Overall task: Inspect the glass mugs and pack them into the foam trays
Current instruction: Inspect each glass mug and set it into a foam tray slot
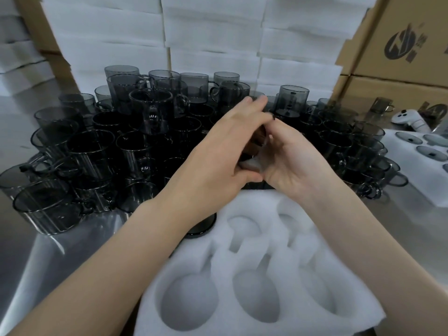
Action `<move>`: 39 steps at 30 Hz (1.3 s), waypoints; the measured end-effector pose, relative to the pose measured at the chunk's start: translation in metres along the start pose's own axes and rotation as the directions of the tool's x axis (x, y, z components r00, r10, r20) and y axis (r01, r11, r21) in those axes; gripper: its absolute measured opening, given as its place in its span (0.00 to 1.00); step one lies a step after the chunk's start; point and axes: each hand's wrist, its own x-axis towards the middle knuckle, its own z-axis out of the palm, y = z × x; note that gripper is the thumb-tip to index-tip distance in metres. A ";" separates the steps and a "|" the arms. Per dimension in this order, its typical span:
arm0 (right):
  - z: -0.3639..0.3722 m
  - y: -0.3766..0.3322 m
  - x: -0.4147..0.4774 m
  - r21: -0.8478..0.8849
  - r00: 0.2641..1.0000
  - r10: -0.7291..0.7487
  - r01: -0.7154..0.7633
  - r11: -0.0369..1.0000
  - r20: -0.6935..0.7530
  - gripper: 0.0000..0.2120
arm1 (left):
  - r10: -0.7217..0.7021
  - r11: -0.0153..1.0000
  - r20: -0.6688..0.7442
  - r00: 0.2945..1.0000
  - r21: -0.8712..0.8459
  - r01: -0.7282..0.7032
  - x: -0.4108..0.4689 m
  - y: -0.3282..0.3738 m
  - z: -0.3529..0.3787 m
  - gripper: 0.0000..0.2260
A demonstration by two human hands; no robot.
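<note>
Both hands met at the far edge of the foam tray (242, 258). The left hand (225, 151) wrapped the held mug (255, 144) from one side, thumb beneath. The right hand (293, 163) cupped it from the other side with curled fingers (motion blur hid the exact finger contact). The held mug, of dark glass, sat between the two palms.

Nearer than the grip lay the tray's open cavities. One packed mug (201, 226) stood near-left of the grip at the tray's far left corner, partly behind the left forearm. Loose mugs (150, 110) crowded the steel table (60, 258) beyond and to both sides of the grip. Well to its right, a second tray (417, 190) carried mugs, near a white controller (409, 121).
</note>
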 end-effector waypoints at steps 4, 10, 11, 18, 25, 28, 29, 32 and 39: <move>0.002 -0.001 0.000 -0.062 0.999 -0.040 0.041 0.997 0.016 0.09 | -0.009 0.999 -0.031 0.999 0.038 0.010 -0.001 -0.002 0.001 0.38; 0.005 -0.004 -0.004 -0.078 0.982 -0.019 0.034 0.996 0.187 0.14 | -0.087 0.995 -0.135 0.987 0.028 0.092 -0.003 -0.007 0.001 0.41; 0.005 -0.004 -0.005 -0.091 0.977 -0.017 0.037 0.995 0.214 0.15 | -0.102 0.994 -0.142 0.985 0.018 0.106 -0.003 -0.007 0.001 0.42; 0.001 -0.007 -0.006 -0.150 0.957 -0.001 0.046 0.988 0.291 0.24 | -0.182 0.981 -0.126 0.975 -0.088 0.171 -0.003 -0.008 -0.002 0.44; -0.008 -0.008 -0.002 -0.161 0.994 -0.078 0.090 0.983 0.080 0.15 | -0.232 0.943 -0.084 0.969 -0.264 0.202 -0.004 -0.004 -0.003 0.37; -0.009 -0.009 -0.003 -0.159 0.995 -0.064 0.076 0.984 0.079 0.18 | -0.201 0.936 -0.088 0.976 -0.311 0.165 -0.005 0.000 -0.003 0.35; -0.008 -0.009 -0.003 -0.160 0.995 -0.058 0.071 0.985 0.084 0.22 | -0.199 0.931 -0.089 0.976 -0.328 0.160 -0.006 0.000 -0.003 0.34; -0.006 -0.010 -0.004 -0.180 0.995 -0.039 0.056 0.982 0.096 0.26 | -0.223 0.913 -0.129 0.966 -0.374 0.161 -0.007 -0.002 -0.002 0.35; -0.001 -0.008 -0.004 -0.101 0.993 -0.040 0.051 0.994 0.107 0.19 | -0.296 0.840 -0.254 0.921 -0.529 0.124 -0.007 -0.003 -0.002 0.29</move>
